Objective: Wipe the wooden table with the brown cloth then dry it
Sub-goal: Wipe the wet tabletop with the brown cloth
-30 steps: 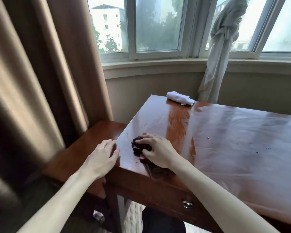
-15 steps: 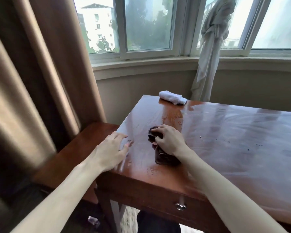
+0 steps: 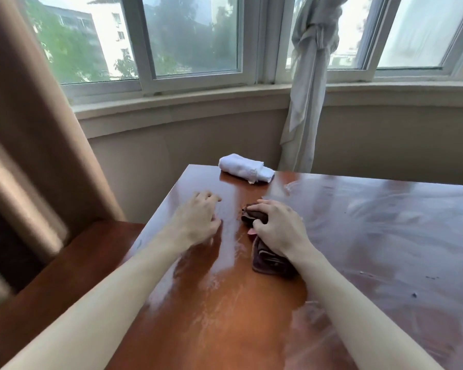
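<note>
on the wooden table (image 3: 251, 329), near its left edge and a little short of the far edge, lies the brown cloth (image 3: 267, 259), bunched into a long wad. its long axis runs from the near side of the table toward the window side, leaning slightly left as it goes away from the person, with the far end poking out beyond the fingertips and the near end trailing out under the wrist. the right hand (image 3: 277, 231) lies on top of it, fingers curled down over the folds and gripping them, pressing the wad to the wood. the left hand (image 3: 198, 218) rests on the table just left of the cloth, apart from it, fingers loosely bent and holding nothing.

the cloth looks soft, light and probably damp; it should drag with some friction yet slide on the glossy, streaked top, and it will likely unroll if taken by one end. the best hold seems to be from above, across the middle of the wad. a white towel (image 3: 245, 168), rolled, sits at the far edge of the table beyond both hands, presumably for drying.
</note>
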The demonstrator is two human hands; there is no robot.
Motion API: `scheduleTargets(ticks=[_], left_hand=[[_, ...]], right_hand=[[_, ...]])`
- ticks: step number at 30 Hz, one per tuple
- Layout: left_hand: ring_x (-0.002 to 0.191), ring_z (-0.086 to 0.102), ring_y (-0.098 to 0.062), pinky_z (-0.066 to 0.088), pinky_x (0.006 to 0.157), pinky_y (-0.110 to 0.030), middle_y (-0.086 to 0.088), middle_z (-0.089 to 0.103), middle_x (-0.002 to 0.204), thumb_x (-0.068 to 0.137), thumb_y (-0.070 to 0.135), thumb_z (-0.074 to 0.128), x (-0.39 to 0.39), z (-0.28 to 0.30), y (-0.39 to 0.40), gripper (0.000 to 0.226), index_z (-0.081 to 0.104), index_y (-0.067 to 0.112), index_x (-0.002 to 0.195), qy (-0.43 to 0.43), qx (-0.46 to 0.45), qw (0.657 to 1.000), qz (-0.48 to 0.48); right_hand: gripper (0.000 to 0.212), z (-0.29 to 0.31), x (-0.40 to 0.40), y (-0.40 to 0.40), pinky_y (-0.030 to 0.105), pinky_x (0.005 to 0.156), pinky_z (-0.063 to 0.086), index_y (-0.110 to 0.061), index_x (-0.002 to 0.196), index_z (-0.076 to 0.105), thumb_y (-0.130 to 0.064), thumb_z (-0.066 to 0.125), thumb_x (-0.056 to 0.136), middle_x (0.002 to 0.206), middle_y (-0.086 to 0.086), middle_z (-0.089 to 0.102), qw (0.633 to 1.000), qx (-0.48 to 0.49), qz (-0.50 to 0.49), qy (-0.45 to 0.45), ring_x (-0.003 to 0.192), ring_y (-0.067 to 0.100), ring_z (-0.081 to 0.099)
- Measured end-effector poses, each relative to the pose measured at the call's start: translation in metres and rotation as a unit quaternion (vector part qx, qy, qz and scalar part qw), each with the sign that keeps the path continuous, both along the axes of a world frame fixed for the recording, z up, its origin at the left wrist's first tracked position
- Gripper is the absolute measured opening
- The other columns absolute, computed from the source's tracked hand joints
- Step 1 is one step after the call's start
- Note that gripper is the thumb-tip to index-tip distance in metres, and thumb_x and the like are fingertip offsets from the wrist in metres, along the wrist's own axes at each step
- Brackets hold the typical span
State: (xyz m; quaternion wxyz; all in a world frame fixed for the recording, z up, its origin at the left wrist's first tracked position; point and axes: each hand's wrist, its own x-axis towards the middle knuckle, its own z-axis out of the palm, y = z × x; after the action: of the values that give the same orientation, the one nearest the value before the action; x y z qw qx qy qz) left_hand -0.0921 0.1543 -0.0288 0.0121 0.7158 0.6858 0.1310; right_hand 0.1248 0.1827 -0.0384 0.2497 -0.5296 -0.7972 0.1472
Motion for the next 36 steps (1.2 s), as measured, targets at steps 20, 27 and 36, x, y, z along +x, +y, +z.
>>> scheduleTargets(ticks=[20, 27, 36], left_hand=[[0.088, 0.058, -0.031, 0.034, 0.058, -0.037, -0.005, 0.058, 0.096, 0.087, 0.014, 0.058, -0.042, 0.022, 0.146, 0.020, 0.056, 0.018, 0.107, 0.180, 0.182, 0.967, -0.013], [0.099, 0.059, -0.034, 0.045, 0.070, -0.043, -0.008, 0.063, 0.103, 0.085, 0.017, 0.062, -0.078, -0.018, 0.084, 0.028, 0.065, 0.020, 0.113, 0.151, 0.147, 0.973, 0.090], [0.090, 0.059, -0.035, 0.034, 0.064, -0.037, -0.008, 0.060, 0.093, 0.091, 0.021, 0.053, -0.075, -0.008, 0.129, 0.016, 0.062, 0.015, 0.103, 0.093, 0.159, 0.973, 0.140]], right_hand=[[0.039, -0.002, -0.014, 0.050, 0.034, 0.101, 0.043, -0.044, 0.123, 0.069, -0.031, 0.059, 0.088, 0.142, -0.022, 0.055, 0.999, 0.006, -0.048, 0.020, 0.133, 0.008, 0.047], [0.043, 0.000, -0.022, 0.043, 0.037, 0.101, 0.044, -0.040, 0.128, 0.068, -0.030, 0.062, 0.086, 0.145, -0.014, 0.055, 0.999, 0.013, -0.025, -0.020, 0.133, 0.015, 0.049], [0.046, -0.003, -0.066, 0.106, 0.041, 0.097, 0.051, -0.043, 0.123, 0.067, -0.031, 0.054, 0.082, 0.136, -0.019, 0.060, 0.994, 0.027, 0.091, -0.049, 0.129, 0.014, 0.052]])
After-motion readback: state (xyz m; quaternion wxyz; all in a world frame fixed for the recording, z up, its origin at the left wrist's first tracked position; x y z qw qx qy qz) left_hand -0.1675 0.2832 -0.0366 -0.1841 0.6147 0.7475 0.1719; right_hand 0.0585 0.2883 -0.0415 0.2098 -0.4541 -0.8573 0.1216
